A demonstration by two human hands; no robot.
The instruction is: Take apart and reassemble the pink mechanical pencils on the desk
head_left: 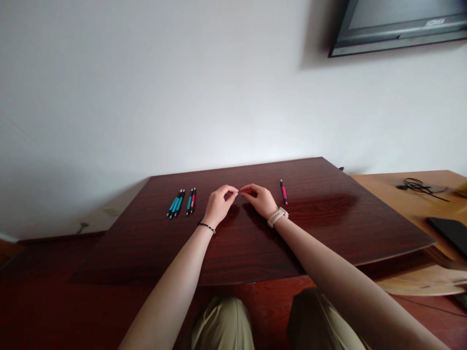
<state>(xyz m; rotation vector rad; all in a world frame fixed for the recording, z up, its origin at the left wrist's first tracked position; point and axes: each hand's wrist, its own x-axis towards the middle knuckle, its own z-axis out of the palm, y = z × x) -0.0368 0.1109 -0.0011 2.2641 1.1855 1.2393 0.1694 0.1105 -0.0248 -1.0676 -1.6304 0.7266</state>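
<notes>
Small item, too slight to identify, pinched between the fingertips of both hands above the middle of the dark wooden table (255, 253); whether it is a pen part cannot be told. Left hand (220, 204): fingers curled narrow, thumb and forefinger tips drawn together at the meeting point; thin black bracelet (206, 226) at the wrist. Right hand (261, 199): likewise narrowed, fingertips meeting those of the left; pale wristwatch (277, 216) on the wrist. Single red pen (283, 191): flat on the table just beside the right hand, apart from it. Group of pens (181, 202): flat on the table left of the left hand, near but not touching it; mostly teal, one red, lying roughly parallel. Lighter wooden desk (401, 194) adjoining on the right, bearing a black cable (419, 186) and a dark flat object (450, 231). Wall-mounted screen (397, 24) at upper right.
</notes>
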